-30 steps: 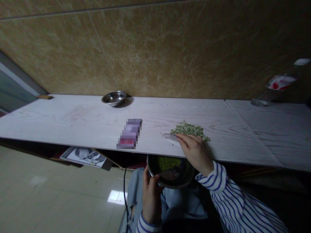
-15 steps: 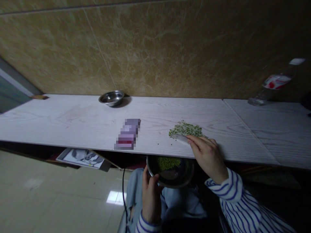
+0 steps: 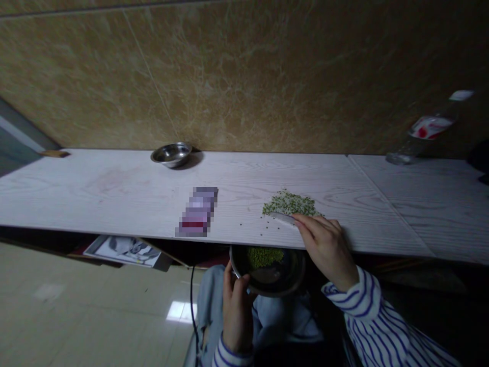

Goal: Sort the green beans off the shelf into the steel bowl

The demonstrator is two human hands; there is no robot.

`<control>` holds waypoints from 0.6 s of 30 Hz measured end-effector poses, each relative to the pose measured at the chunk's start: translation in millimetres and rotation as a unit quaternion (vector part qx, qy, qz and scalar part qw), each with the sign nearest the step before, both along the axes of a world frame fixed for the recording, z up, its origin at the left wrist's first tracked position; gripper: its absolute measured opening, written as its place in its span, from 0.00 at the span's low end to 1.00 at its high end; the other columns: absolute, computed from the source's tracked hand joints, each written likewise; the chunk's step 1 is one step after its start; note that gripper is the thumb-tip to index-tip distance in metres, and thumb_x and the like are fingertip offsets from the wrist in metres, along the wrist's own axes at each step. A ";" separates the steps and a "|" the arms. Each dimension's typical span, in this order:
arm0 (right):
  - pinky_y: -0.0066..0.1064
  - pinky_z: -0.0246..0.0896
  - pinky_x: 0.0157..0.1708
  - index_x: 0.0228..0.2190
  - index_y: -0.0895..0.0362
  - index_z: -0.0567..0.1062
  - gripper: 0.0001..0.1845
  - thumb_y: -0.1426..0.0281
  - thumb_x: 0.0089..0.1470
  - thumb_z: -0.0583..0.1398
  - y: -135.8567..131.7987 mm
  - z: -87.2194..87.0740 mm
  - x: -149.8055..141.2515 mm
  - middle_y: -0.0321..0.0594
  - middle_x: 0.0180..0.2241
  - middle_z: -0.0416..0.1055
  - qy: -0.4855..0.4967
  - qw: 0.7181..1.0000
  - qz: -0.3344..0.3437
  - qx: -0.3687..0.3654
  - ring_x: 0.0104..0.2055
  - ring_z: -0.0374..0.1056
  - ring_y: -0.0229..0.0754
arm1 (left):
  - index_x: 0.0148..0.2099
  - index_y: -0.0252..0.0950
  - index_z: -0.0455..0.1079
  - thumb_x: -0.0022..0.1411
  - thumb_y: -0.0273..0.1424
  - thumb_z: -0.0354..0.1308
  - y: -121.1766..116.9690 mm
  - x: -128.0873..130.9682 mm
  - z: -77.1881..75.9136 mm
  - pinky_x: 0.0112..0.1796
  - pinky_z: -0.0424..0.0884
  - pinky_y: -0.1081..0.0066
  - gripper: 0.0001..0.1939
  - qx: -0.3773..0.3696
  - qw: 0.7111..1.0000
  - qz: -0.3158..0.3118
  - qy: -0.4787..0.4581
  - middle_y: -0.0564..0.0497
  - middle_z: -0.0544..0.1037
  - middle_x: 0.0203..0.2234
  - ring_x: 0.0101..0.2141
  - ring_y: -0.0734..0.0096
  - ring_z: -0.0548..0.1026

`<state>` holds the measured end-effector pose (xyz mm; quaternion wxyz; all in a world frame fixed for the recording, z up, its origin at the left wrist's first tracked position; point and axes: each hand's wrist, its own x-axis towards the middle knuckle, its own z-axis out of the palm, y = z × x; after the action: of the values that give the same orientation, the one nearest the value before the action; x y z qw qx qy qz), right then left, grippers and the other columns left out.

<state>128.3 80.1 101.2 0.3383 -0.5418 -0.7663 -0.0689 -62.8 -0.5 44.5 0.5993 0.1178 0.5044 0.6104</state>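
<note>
- left hand [image 3: 237, 313]: fingers wrapped around a steel bowl [image 3: 284, 280] of green mung beans [image 3: 264, 257], held over the lap
- right hand [image 3: 324, 250]: fingers pinching a flat scraper [image 3: 281, 218], edge touching the bean pile [image 3: 288, 204] on the bench [image 3: 114, 199]

Our left hand [image 3: 237, 316] sits near us at lower centre, upright and closed, its thumb raised and its fingers curled around a rim. Our right hand [image 3: 324, 250] reaches farther out on the right, wrist bent, its fingers [image 3: 309, 224] stretched left and slanting down to a surface. In this dim view, we can't quite tell whether they grip anything. A blue-striped sleeve [image 3: 367, 316] covers our right forearm, and a matching cuff [image 3: 231, 354] circles our left wrist.
</note>
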 end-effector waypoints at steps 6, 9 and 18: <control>0.37 0.57 0.38 0.45 0.56 0.80 0.13 0.71 0.68 0.55 -4.7 -6.8 1.7 0.43 0.39 0.83 0.002 1.000 0.013 0.002 0.39 0.77 0.45 | 0.65 0.43 0.63 0.60 0.33 0.59 0.4 -0.3 -2.5 0.37 0.74 0.67 0.30 0.001 1.000 0.001 0.004 0.42 0.70 0.61 0.53 0.54 0.72; 0.37 0.58 0.38 0.44 0.57 0.80 0.13 0.70 0.68 0.55 -5.4 -6.6 4.2 0.43 0.37 0.83 0.012 1.000 0.009 0.015 0.38 0.77 0.45 | 0.64 0.44 0.64 0.59 0.32 0.59 1.6 0.4 -3.8 0.37 0.74 0.67 0.30 0.002 1.000 0.004 0.005 0.42 0.70 0.61 0.53 0.53 0.72; 0.36 0.58 0.38 0.45 0.57 0.80 0.13 0.70 0.68 0.55 -9.1 -7.0 1.8 0.44 0.39 0.83 0.004 1.000 0.014 0.010 0.39 0.77 0.45 | 0.67 0.42 0.61 0.58 0.32 0.61 1.7 3.3 -3.4 0.36 0.73 0.69 0.35 -0.006 1.000 0.009 -0.002 0.42 0.70 0.60 0.52 0.55 0.72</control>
<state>130.1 70.9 94.2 0.3480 -0.5283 -0.7714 -0.0693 -59.5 1.2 41.0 0.5956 0.1086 0.5081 0.6126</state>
